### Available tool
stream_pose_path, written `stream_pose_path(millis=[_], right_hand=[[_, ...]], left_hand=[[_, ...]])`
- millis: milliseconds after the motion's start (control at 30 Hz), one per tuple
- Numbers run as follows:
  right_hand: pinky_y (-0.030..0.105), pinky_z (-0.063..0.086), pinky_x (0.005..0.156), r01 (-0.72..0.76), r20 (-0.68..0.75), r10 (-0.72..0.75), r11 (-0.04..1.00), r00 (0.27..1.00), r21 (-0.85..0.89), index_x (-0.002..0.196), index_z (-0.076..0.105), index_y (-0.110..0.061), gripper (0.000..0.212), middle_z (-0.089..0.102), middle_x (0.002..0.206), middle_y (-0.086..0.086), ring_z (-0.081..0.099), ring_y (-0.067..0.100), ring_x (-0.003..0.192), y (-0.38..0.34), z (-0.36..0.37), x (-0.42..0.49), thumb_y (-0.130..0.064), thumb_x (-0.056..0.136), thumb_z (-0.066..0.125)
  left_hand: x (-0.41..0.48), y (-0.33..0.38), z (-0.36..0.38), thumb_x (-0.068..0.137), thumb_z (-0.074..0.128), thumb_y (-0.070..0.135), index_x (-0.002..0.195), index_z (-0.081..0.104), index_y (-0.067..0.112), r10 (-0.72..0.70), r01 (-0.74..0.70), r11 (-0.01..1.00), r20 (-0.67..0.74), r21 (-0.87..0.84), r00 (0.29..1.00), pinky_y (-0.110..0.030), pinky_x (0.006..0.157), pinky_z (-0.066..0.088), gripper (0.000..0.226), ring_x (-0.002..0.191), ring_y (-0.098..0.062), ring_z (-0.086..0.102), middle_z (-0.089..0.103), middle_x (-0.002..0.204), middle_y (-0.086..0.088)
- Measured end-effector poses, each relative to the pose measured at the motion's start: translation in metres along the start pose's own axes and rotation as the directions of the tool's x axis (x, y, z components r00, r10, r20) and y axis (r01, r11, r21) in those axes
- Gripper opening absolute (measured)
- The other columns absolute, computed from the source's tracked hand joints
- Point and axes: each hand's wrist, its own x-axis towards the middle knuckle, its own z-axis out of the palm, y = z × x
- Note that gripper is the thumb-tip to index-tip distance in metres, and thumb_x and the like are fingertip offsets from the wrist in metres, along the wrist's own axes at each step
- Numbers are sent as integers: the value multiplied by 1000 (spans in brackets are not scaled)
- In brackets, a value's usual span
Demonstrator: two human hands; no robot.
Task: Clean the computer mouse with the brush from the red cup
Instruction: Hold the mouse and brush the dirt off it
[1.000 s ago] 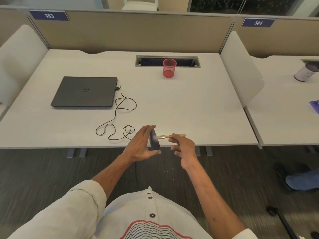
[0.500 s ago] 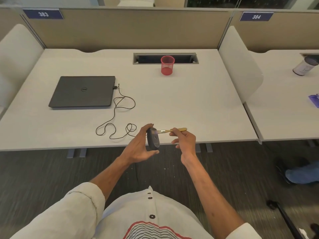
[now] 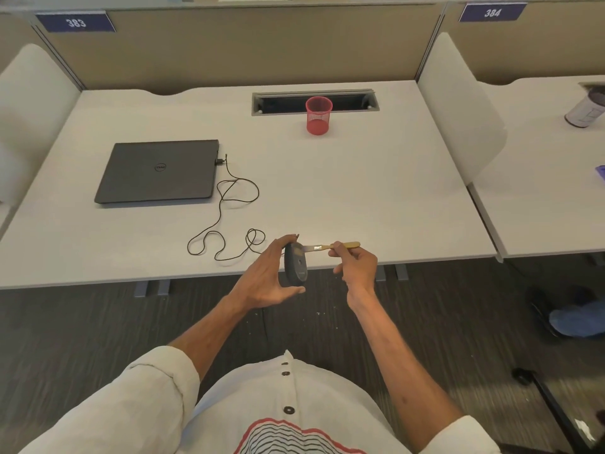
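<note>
Computer mouse (image 3: 295, 263) is held in the air just above the front edge of the desk (image 3: 360, 191), and it does not touch the desk. The biggest thing on the desk is a closed laptop (image 3: 157, 172) near the left edge. A thin black cable (image 3: 229, 217) goes from its right side in loose loops toward the front edge and ends near the hands, so I judge it is the cable of the mouse. The red cup (image 3: 318, 116) stands upright at the back edge, just in front of the cable slot (image 3: 314, 101). Nothing rises over its rim and through the mesh it looks empty, which fits with the brush being out of it. The left hand (image 3: 265, 276) grips the mouse on its edge, fingers over the top end and thumb under the low end. What seems to be the flat underside faces the right hand (image 3: 355, 267), probably so that the bristles can reach it. The right hand pinches the yellow handle of the brush (image 3: 327, 247), and the bristle end touches the upper part of the mouse.
</note>
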Motion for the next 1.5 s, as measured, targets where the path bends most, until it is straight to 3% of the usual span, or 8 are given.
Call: stream_pose_path(millis=[200,367,500,733,1000,1167,1300,1500], right_hand=[[26,50,59,-59,83,53,995,995,76,96,85,-24,14,86,92,-7,61,5,53,2,4,-5,-36,100,80],[29,51,71,-59,-15,59,998,998,27,91,86,-23,16,84,85,-11,59,6,54,11,11,-9,-34,101,79],[24,47,67,-27,-119,29,1000,993,13,95,87,-16,18,83,83,-8,62,11,62,17,3,-6,-32,101,79],[29,50,65,30,80,-34,999,996,41,94,86,-25,12,85,88,-7,56,3,47,9,7,-9,-33,101,80],[23,47,67,-19,-112,15,999,994,-30,81,84,-25,19,82,80,-8,59,9,57,25,0,-6,-30,100,80],[24,48,57,-34,15,33,995,999,95,94,87,-21,14,86,92,-4,53,4,47,18,1,-10,-34,98,82],[21,46,50,-42,75,37,997,996,68,98,87,-20,17,86,95,-5,54,6,48,18,12,-15,-36,99,82],[29,49,67,-128,-115,127,992,985,-1,88,85,-13,18,85,90,3,53,11,50,33,0,-13,-24,101,80]], left_hand=[[-4,-1,-1,74,95,55,166,20,35,26,-26,999,29,19,999,-44,124,48,120,151,-18,50,34,173,10],[-7,0,-1,73,95,57,165,20,34,37,-38,999,35,30,999,-46,122,51,121,151,-17,50,37,171,10],[-10,-3,-1,74,95,56,165,19,35,24,-26,999,43,29,999,-45,119,54,121,145,-18,54,43,164,6],[-11,-3,-1,74,95,55,166,20,32,54,-56,998,47,42,997,-48,123,50,121,151,-20,50,36,171,8],[-15,-8,-5,75,95,56,167,18,32,38,-39,999,48,29,998,-46,123,50,123,150,-19,51,39,168,5],[-16,-11,-5,75,95,56,167,17,32,39,-40,999,53,20,998,-48,126,47,123,153,-21,48,35,172,5],[-17,-9,-4,75,94,58,168,16,32,44,-45,999,59,14,997,-49,127,46,124,156,-22,47,32,176,7],[-22,-13,-5,75,93,62,169,15,35,25,-26,1000,57,12,998,-46,128,44,125,154,-20,48,36,173,5]])
